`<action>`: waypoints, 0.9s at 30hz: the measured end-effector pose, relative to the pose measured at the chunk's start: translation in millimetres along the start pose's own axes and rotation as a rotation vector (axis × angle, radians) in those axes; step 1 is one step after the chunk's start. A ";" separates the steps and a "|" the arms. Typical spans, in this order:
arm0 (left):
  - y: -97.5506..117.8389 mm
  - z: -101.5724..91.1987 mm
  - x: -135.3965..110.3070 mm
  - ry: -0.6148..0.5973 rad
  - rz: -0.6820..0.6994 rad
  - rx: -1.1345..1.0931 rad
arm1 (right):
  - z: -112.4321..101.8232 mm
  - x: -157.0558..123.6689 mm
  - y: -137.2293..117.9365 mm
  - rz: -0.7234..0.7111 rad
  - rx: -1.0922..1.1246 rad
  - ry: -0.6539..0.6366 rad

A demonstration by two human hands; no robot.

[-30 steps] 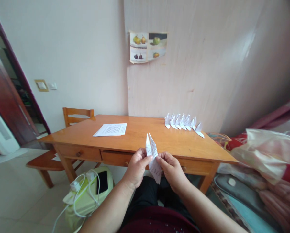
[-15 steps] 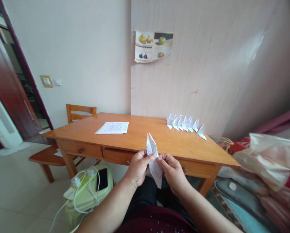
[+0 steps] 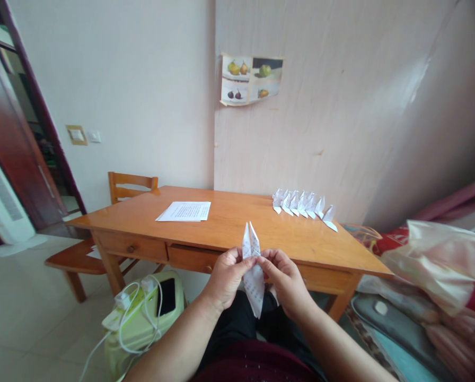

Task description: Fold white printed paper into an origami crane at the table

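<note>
From my feed, the wooden table fills the middle of the room. On it lie a printed sheet to the left and a row of small folded paper pieces toward the far right edge. A green box wrapped in white cable sits on the floor under its near left side. Closer to me, the left hand and right hand meet in front of the table's near edge, over the lap. Between them is a folded paper. It stands nearly upright, long axis vertical, with twin points above the fingers and a narrow tip hanging below. Each hand pinches its middle from its own side, thumb pressed to forefinger, other fingers curled, and neither is nearer.
</note>
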State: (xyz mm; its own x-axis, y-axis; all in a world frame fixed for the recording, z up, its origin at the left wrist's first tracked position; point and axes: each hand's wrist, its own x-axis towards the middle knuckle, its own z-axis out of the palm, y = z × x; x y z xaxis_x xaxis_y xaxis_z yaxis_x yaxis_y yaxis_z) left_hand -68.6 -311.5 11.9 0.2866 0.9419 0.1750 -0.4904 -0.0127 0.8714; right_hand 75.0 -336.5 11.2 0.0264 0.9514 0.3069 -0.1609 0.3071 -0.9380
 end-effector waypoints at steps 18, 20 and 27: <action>1.9 6.2 -12.0 -0.099 -0.028 0.058 | 2.3 5.0 -19.1 0.056 0.094 -0.003; 1.4 7.1 -12.0 -0.097 -0.038 0.034 | 1.9 5.3 -18.7 0.055 0.100 -0.002; -0.2 9.7 -12.7 -0.100 0.005 0.065 | 2.6 5.3 -15.0 0.066 0.141 0.010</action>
State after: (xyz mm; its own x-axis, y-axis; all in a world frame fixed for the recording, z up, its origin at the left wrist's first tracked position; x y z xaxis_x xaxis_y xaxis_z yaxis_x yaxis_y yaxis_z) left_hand -64.1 -326.7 14.0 0.3664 0.9037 0.2217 -0.4387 -0.0424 0.8976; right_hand 75.0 -336.1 27.4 0.0205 0.9698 0.2429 -0.2998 0.2377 -0.9239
